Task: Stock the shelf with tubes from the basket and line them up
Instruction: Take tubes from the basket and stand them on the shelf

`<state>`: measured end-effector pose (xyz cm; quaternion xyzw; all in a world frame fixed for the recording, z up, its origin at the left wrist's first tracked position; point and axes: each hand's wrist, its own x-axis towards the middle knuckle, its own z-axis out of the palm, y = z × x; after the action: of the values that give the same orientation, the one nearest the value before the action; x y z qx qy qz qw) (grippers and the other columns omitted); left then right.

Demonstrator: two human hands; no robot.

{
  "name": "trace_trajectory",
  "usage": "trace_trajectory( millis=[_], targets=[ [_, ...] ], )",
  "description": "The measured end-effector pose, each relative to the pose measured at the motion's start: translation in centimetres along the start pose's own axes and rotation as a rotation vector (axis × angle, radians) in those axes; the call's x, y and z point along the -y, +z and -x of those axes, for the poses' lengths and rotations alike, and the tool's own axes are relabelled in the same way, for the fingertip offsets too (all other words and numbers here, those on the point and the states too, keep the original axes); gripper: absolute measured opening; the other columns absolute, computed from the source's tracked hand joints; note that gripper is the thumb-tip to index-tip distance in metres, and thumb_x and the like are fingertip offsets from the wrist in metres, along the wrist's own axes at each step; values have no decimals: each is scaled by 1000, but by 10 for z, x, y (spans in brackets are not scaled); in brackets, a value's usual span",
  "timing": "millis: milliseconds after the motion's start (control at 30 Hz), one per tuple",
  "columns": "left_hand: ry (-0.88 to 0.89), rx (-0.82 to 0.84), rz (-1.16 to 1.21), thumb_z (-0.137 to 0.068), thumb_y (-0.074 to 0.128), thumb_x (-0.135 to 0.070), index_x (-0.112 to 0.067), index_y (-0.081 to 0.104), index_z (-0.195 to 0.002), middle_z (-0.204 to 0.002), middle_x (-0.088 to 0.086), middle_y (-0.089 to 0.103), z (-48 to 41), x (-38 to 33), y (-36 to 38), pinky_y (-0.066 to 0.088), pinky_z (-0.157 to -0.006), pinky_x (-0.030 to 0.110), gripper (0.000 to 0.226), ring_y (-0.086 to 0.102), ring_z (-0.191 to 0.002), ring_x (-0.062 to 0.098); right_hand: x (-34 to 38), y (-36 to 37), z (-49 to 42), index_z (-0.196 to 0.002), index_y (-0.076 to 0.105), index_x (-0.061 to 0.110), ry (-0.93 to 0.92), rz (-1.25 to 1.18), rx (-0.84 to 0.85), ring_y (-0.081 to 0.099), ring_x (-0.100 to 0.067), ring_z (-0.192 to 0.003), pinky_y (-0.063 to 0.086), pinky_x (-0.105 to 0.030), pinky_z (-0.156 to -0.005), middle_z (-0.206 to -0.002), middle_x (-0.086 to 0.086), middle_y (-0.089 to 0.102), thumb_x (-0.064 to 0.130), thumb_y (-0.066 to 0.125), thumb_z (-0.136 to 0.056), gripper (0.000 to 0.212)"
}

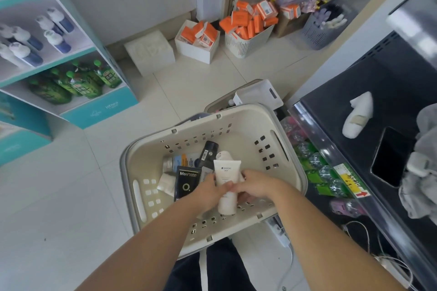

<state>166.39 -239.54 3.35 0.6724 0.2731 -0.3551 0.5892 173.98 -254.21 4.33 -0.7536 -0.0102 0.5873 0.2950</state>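
left hand (208, 192) & right hand (259, 186) both curl round white tube (226, 171), thumbs meeting on its front, crimped end pointing away from the person. tube sits low inside beige basket (294, 149), over other tubes incl. black "men" tube (186, 182) just beside left hand. dark shelf (378, 78) stands to the right w/ a white item (358, 114) lying on it.

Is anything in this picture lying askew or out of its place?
Yes. On the dark shelf, a lone white tube lies flat and slanted, not lined up with anything. By the far wall, orange boxes are heaped untidily over the rim of a white bin.
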Motion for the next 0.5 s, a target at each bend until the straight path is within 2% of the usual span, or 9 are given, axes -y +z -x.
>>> trace_trajectory(
  millis=[133,233,300,400,500],
  targets=[
    [-30,-14,117,-86,73,-26,-21,40,-127,-121,0,62,-10,9,-7,53,-87,41,53,60,-109,19,-3,-4,7,-119,54,18,-20,-32,39,73,-13,-89,53,-23,-71,-101,-2,75,27,66,-92,31],
    [-56,-78,173,-86,72,-24,-21,51,-125,-121,1,65,-14,17,-13,54,-89,51,44,63,-109,22,-4,-6,2,-120,56,13,9,10,-47,70,-14,-92,56,-28,-73,-103,1,72,23,58,-97,25],
    [-68,-199,186,-86,72,-25,-18,53,-125,-121,2,65,-15,21,-19,53,-91,49,43,63,-107,22,-4,-5,-6,-122,55,15,37,33,-141,67,-16,-93,59,-37,-78,-109,-1,68,22,53,-98,25],
    [-56,-321,190,-87,71,-27,-15,53,-126,-120,3,65,-13,25,-26,53,-83,39,44,63,-103,21,-2,-5,-17,-123,51,10,49,77,-381,60,-23,-93,54,-37,-71,-116,-10,61,20,44,-101,25],
    [-30,-316,204,-86,72,-27,-15,54,-125,-118,1,65,-7,26,-30,52,-84,39,44,62,-103,22,3,-8,-15,-109,52,10,0,115,-642,59,-26,-88,50,-37,-71,-104,-10,62,22,40,-103,18]
  ],
)
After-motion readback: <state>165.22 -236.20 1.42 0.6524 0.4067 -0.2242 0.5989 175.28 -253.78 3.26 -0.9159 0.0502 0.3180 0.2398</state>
